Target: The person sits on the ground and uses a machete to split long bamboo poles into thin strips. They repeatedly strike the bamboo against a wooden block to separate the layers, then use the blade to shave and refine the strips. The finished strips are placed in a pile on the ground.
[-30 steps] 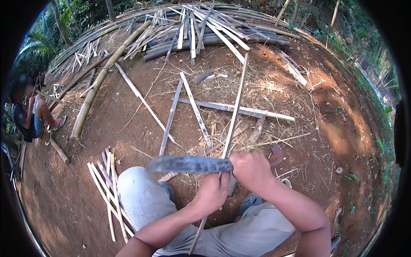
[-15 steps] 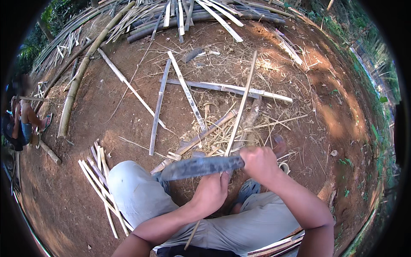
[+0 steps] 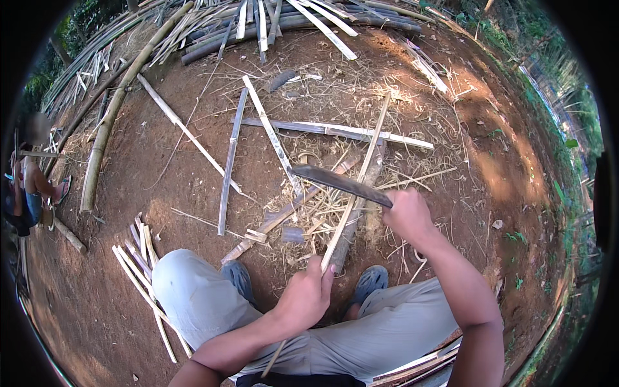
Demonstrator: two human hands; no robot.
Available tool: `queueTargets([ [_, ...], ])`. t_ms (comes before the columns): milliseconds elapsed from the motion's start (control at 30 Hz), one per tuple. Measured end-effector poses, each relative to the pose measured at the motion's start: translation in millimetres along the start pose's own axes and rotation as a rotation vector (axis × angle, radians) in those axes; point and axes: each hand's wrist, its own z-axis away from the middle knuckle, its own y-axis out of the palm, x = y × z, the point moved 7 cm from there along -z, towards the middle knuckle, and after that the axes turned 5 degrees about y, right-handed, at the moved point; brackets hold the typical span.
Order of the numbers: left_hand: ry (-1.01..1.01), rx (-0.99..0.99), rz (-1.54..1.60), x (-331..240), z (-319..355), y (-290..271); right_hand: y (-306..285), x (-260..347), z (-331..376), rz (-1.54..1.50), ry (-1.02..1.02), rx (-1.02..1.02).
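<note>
My left hand (image 3: 301, 298) is closed around the near end of a long, pale bamboo strip (image 3: 371, 155), which slants away to the far right over a log (image 3: 348, 238) on the ground. Its tail comes out below the hand, over my lap. In my right hand (image 3: 411, 218) is the handle of a machete (image 3: 335, 180). The dark blade points left and crosses above the strip, seen nearly edge-on; whether it touches the strip I cannot tell. Thin curled shavings (image 3: 322, 219) lie around the log between my feet.
Split bamboo slats (image 3: 232, 161) lie on the dirt ahead. A bundle of pale strips (image 3: 143, 258) rests beside my left knee, and more strips (image 3: 419, 367) at my right hip. Bamboo poles (image 3: 296, 29) are piled at the back. Another person (image 3: 32, 180) sits at far left.
The machete has swung away from me, from just above my left hand to farther along the strip, its blade turning edge-on. My left hand has shifted slightly left, still gripping the strip.
</note>
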Motion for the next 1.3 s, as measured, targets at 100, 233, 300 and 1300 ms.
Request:
queueTargets([
  [100, -0.024, 0.017, 0.031, -0.3, 6.1, 6.9, -16.6, -32.5, -21.1, 0.024, 0.146, -0.146],
  [233, 0.056, 0.074, 0.076, 3.2, 16.0, 28.8, -52.4, -80.7, -27.4, -0.074, 0.293, -0.252],
  [300, -0.036, 0.099, 0.041, 11.9, 16.2, 26.6, -25.7, -44.1, -6.5, -0.102, 0.148, -0.219],
  [1300, -0.252, -0.091, 0.984, 29.4, -18.9, 0.4, 12.9, 112.5, 49.8, -0.108, -0.414, 0.040],
])
